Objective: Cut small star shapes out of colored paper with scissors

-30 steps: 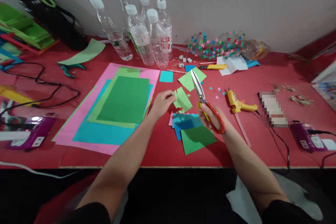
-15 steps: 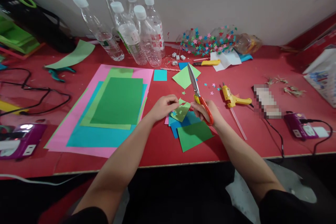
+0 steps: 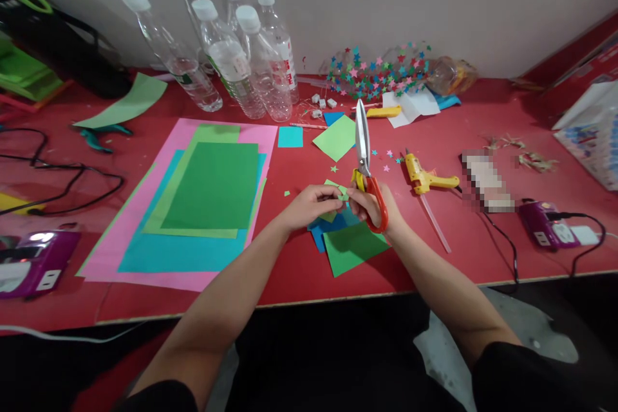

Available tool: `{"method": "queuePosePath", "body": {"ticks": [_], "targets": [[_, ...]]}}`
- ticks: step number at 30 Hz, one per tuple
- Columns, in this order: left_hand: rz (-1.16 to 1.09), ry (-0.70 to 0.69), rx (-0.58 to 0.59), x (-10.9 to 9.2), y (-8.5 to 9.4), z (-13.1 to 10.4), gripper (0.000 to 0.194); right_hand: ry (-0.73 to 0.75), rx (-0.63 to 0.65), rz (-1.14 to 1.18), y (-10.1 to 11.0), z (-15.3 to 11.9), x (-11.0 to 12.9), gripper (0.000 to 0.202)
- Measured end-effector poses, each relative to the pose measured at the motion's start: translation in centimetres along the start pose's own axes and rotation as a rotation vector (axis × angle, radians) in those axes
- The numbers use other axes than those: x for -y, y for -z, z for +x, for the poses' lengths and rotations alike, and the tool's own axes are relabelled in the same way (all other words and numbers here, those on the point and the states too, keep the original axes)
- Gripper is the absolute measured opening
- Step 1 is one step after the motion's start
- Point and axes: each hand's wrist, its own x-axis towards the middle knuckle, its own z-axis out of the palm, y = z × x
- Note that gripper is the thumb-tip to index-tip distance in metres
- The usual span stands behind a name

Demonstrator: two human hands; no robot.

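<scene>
Head view: above the red table (image 3: 290,286), the left hand (image 3: 313,207) pinches a small light green paper piece (image 3: 343,192) between thumb and fingers. The right hand (image 3: 361,203) curls around the red and yellow handles of the scissors (image 3: 363,141), whose blades lie together and point to the far side; its fingertips meet the same piece from the right, though whether they grip it I cannot tell. Just under and nearer than the hands lie small sheets, a dark green sheet (image 3: 355,250) nearest. One light green scrap (image 3: 286,193) rests left of the left hand. Farther off lie a light green square (image 3: 337,138) and a turquoise square (image 3: 290,137). Larger stacked sheets (image 3: 212,187) spread on the left; a yellow glue gun (image 3: 428,181) lies to the right. Clear bottles (image 3: 232,71) stand at the far left.
</scene>
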Motion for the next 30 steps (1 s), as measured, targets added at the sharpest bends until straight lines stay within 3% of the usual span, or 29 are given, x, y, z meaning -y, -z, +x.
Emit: {"method": "queuePosePath", "body": {"ticks": [8, 16, 19, 30], "targets": [[-0.058, -0.081, -0.192, -0.6, -0.4, -0.1, 0.019, 0.078, -0.024, -0.072, 1.1, 0.2, -0.4, 0.037], [-0.183, -0.261, -0.519, -1.3, 1.7, -0.6, 0.012, 0.151, 0.315, -0.403, 3.0, -0.6, 0.7, 0.041], [-0.182, -0.263, -0.555, -1.6, 1.7, -0.7, 0.011, 0.128, 0.399, -0.416, 2.9, -0.8, 0.8, 0.044], [-0.074, -0.210, -0.613, -2.7, 1.5, -1.0, 0.013, 0.099, 0.443, -0.400, 2.5, -1.0, 0.6, 0.043]]}}
